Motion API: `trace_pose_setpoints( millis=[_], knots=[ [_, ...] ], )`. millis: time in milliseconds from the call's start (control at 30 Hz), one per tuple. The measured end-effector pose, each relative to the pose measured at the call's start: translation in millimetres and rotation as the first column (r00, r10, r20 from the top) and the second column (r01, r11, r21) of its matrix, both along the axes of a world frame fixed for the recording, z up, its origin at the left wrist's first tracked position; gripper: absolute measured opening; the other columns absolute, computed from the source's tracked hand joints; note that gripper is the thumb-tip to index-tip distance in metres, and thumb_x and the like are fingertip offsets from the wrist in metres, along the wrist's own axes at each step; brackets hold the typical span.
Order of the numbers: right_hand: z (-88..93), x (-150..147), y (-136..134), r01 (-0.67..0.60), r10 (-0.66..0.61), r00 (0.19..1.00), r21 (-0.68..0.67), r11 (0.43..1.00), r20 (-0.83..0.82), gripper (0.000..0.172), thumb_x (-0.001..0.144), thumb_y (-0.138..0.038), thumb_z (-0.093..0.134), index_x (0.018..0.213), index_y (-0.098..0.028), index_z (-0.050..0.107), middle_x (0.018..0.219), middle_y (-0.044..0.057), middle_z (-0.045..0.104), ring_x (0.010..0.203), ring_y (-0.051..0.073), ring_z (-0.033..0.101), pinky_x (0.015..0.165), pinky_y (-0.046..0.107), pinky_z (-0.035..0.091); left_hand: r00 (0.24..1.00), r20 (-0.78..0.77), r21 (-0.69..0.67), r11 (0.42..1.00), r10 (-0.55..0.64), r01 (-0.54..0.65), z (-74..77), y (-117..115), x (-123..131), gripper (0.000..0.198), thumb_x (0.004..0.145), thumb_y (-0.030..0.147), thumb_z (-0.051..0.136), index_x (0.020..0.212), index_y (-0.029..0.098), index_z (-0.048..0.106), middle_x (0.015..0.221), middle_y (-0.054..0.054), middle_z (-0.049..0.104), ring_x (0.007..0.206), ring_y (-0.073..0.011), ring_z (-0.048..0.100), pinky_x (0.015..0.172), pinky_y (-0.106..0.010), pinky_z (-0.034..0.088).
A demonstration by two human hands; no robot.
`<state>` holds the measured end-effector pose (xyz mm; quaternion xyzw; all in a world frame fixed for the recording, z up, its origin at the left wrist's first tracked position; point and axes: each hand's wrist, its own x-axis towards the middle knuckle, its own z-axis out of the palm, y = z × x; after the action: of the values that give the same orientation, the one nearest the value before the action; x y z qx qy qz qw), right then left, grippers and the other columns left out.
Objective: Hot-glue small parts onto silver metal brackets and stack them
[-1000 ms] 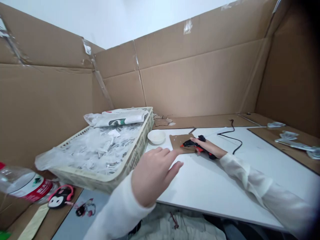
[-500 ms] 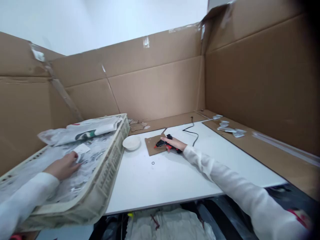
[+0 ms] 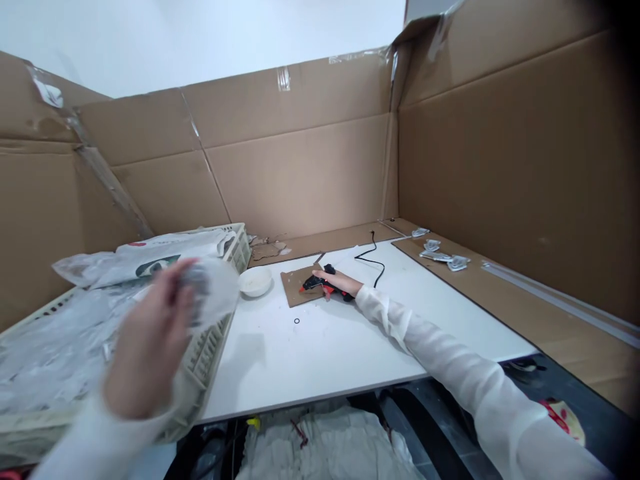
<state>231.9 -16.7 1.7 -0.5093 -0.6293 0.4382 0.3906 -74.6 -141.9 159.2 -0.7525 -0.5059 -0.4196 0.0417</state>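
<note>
My left hand (image 3: 150, 340), blurred by motion, is raised over the right rim of the cream plastic crate (image 3: 210, 337), its fingers closed on a small clear plastic packet (image 3: 213, 290). My right hand (image 3: 343, 283) is stretched far across the white table (image 3: 325, 353), gripping a black and red glue gun (image 3: 317, 285) that rests on a brown cardboard square (image 3: 295, 293). A tiny dark ring (image 3: 297, 321) lies on the table in front of the cardboard.
A small white bowl (image 3: 255, 281) sits beside the crate, which is heaped with clear packets. The gun's black cord (image 3: 370, 257) runs toward the back. Tall cardboard walls (image 3: 500, 153) enclose the table. Several clear packets (image 3: 440, 252) lie at the far right.
My left hand went from the table into the crate, then lifted out holding a clear packet. The view swung to the right. My right hand stayed on the glue gun.
</note>
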Motion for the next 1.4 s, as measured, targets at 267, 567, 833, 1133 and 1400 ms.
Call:
trace_pose_setpoints(
  millis=[267, 567, 833, 1133, 1400],
  knots=[
    [0.2, -2, 0, 0.010, -0.013, 0.999, -0.058, 0.998, -0.046, 0.056, 0.073, -0.066, 0.044, 0.048, -0.016, 0.050, 0.039, 0.001, 0.052, 0.038, 0.011, 0.050, 0.048, 0.023, 0.041, 0.912, -0.068, -0.557, 0.774, -0.405, 0.302, -110.9, 62, 90, 0.013, 0.080, 0.026, 0.047, 0.084, 0.020, 0.059, 0.077, -0.001, 0.066, 0.069, -0.0158, 0.058, 0.063, -0.026, 0.042],
    [-2.7, 0, 1, -0.001, 0.000, 0.999, -0.043, 0.999, -0.042, 0.056, 0.072, -0.067, 0.045, 0.048, -0.016, 0.050, 0.042, 0.003, 0.054, 0.041, 0.012, 0.052, 0.053, 0.024, 0.042, 0.905, -0.116, -0.247, 0.895, -0.409, 0.372, -96.5, 65, 82, 0.019, 0.085, 0.027, 0.046, 0.076, 0.019, 0.060, 0.081, -0.003, 0.061, 0.082, -0.0168, 0.054, 0.076, -0.028, 0.040],
    [1.6, -1, -6, 0.028, -0.023, 0.998, -0.087, 0.996, 0.065, 0.056, 0.073, -0.068, 0.041, 0.052, -0.017, 0.052, 0.047, 0.005, 0.057, 0.050, 0.014, 0.055, 0.062, 0.026, 0.042, 0.986, -0.059, -0.006, 0.988, -0.155, 0.155, -75.6, 64, 86, 0.016, 0.087, 0.021, 0.039, 0.083, 0.018, 0.054, 0.087, -0.005, 0.058, 0.085, -0.0166, 0.052, 0.078, -0.029, 0.040],
    [-4.4, 3, -2, -0.004, 0.009, 0.999, -0.110, 0.994, 0.043, 0.056, 0.072, -0.068, 0.042, 0.051, -0.017, 0.052, 0.050, 0.007, 0.059, 0.055, 0.017, 0.058, 0.065, 0.028, 0.044, 0.955, 0.015, 0.205, 0.934, 0.295, -0.291, 48.9, 19, -59, 0.016, 0.082, 0.029, 0.046, 0.091, 0.019, 0.054, 0.078, -0.001, 0.060, 0.065, -0.0119, 0.054, 0.060, -0.022, 0.040],
    [-2.8, 3, -3, -0.036, 0.035, 0.999, -0.072, 0.997, -0.017, 0.056, 0.074, -0.067, 0.041, 0.052, -0.017, 0.052, 0.051, 0.005, 0.058, 0.051, 0.013, 0.056, 0.063, 0.024, 0.044, 0.564, -0.526, 0.165, 0.727, 0.636, -0.666, 40.1, 77, -161, 0.037, 0.082, 0.029, 0.035, 0.113, 0.014, 0.049, 0.108, -0.016, 0.055, 0.096, -0.0273, 0.053, 0.078, -0.035, 0.040]
  ],
)
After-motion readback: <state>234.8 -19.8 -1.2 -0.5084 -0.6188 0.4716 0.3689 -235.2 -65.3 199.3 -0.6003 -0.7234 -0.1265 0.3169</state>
